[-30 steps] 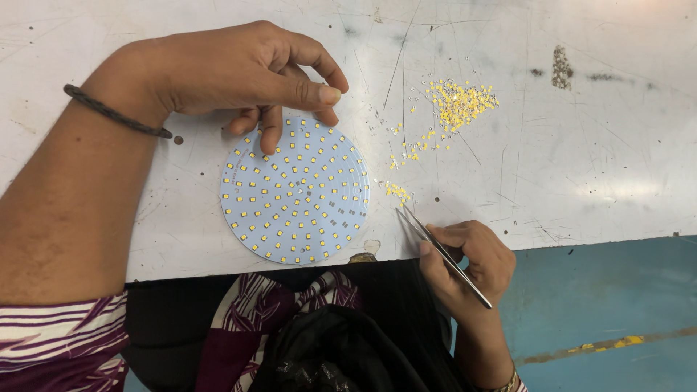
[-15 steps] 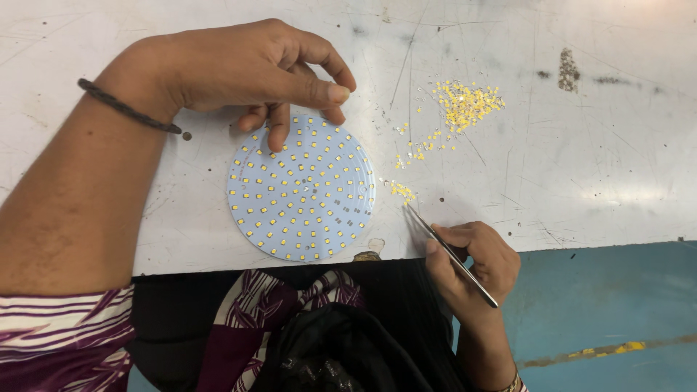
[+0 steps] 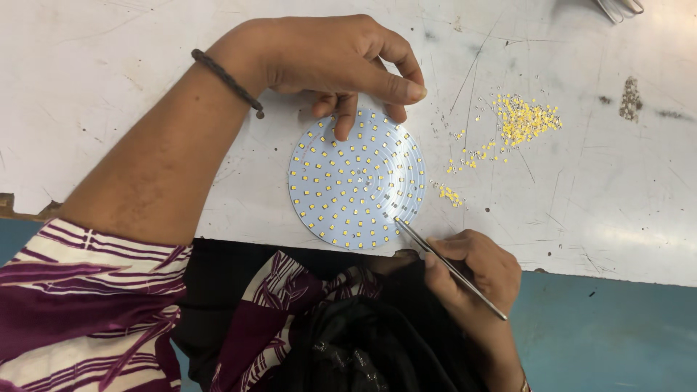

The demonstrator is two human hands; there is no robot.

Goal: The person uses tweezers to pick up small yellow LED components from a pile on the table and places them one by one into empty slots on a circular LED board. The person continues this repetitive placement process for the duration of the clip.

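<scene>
Far left: striped maroon-and-white sleeve (image 3: 80, 290) is filling the lower corner, forearm running up and right w/ a dark braided wristband (image 3: 226, 78) on the wrist. Left hand (image 3: 327, 62) is arching over the top edge of the round white disc-shaped circuit board (image 3: 357, 178), w/ fingertips (image 3: 344, 123) pressing on its upper part and thumb pointing right past the rim; hand is curled, pinning the board down rather than wrapping round it. Board is lying flat on the scratched white-painted worktop (image 3: 109, 109), near the front edge, approx. centre of view, and is carrying rings of tiny yellow square chips.

Right of centre: thin silver metal tweezers (image 3: 450, 268) are angling up-left, tip touching the board's lower right rim. Right hand (image 3: 475, 272) is closing round the tweezers in a pen-type grip, sitting just off the table's front edge.

Further right: loose scatter and small heap of tiny yellow chips (image 3: 523, 120) is lying on the worktop, a smaller clump (image 3: 450, 194) just beside the board. Worktop is showing scuffs, long scratches, and a grey-brown smudge (image 3: 630, 98) near the far right. Below the table edge, teal-blue floor (image 3: 617, 334) is showing; dark fabric is bunching in the lap.
</scene>
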